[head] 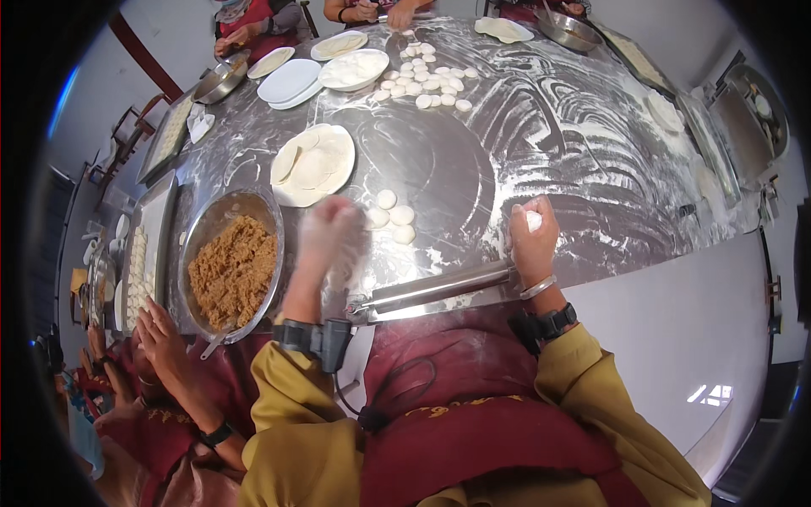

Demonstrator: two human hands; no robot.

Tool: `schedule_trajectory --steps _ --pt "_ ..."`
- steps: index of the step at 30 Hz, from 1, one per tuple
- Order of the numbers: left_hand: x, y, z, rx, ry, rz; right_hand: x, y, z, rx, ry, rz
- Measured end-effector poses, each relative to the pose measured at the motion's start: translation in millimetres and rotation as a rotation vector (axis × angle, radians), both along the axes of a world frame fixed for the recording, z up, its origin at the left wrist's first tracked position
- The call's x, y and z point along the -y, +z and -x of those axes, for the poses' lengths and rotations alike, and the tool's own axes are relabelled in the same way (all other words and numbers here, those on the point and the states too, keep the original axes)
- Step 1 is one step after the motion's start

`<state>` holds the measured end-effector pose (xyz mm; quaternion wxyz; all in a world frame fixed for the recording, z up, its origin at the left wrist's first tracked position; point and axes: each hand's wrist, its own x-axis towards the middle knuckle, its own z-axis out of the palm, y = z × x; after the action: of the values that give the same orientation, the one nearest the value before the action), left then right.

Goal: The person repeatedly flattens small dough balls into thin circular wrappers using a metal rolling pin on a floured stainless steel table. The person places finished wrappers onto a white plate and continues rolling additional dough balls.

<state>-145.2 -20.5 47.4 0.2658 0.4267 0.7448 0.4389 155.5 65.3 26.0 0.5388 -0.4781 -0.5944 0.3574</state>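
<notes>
My right hand [534, 237] is closed on a piece of white dough [534, 220], low over the floury table near its front edge. My left hand [329, 228] is blurred by motion, so its fingers and anything in them cannot be made out. Just right of it lie several small dough rounds [402, 215]. Behind it a white plate [349, 166] holds flat dough wrappers [313, 158]. A metal rolling pin [437, 284] lies along the table's front edge, its right end by my right wrist.
At left stand a steel bowl of brown filling [234, 272] with a spoon and a metal tray [158, 215] of dumplings; a co-worker's hands [161, 342] are beside them. More dough rounds [431, 82], white plates [290, 81] and steel bowls [220, 81] stand farther back, near other people.
</notes>
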Motion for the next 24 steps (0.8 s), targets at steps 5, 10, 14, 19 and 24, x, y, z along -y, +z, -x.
schedule_trajectory --steps 5,10,14,19,24 --pt "-2 -6 -67 -0.146 -0.231 0.026 5 -1 -1 -0.030 0.016 -0.008" --pt "-9 0 -82 -0.480 -0.274 -0.037 11 6 -4 -0.025 0.011 0.008" --pt "-8 4 -95 -0.319 -0.389 0.146 17 13 -3 0.044 -0.017 -0.030" --pt "-24 -3 -134 -0.103 -0.574 0.147 23 15 -9 -0.025 0.053 0.061" --pt "-26 -4 -145 -0.199 -0.575 0.104 43 50 -12 0.043 0.075 -0.059"
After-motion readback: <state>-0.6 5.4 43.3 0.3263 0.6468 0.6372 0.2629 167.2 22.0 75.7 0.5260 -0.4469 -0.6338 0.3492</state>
